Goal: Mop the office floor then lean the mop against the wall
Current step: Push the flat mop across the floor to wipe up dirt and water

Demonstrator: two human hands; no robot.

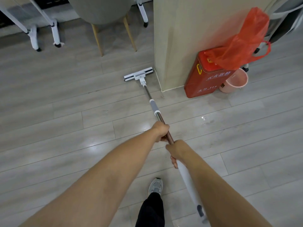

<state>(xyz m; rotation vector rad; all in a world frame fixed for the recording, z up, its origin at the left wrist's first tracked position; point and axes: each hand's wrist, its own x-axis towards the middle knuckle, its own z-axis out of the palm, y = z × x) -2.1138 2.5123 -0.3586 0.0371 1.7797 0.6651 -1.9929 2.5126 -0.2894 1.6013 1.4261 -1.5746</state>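
Two hands are on the mop [154,107] as I look down through the head camera. The left hand [161,131] is the forward one, its fingers [163,138] curled round the bare metal shaft. The right hand [176,150] sits just behind it, nearly touching, its fingers [173,161] wrapped round the spot where the metal meets the white grip. That grip runs back under the right forearm towards me.

From the hands the shaft slants away across the grey plank floor [65,112], through a grey sleeve, to the mop head [139,75]. I see the head lying flat on the boards. Its right end is just beside the foot of a beige pillar [180,38]; whether it touches I cannot tell.

A red box [206,76] stands against the pillar's near right corner, with a red plastic bag [246,40] draped over its top. A pink bin [236,81] stands just beside the box on its right. At the far left are the white castored legs of a desk [33,38], and between them and the pillar a grey chair [101,10] on wooden legs. Below the arms, one grey shoe [155,185] and a black trouser leg [151,210] show. A small shiny scrap [203,118] lies on the floor right of the shaft.
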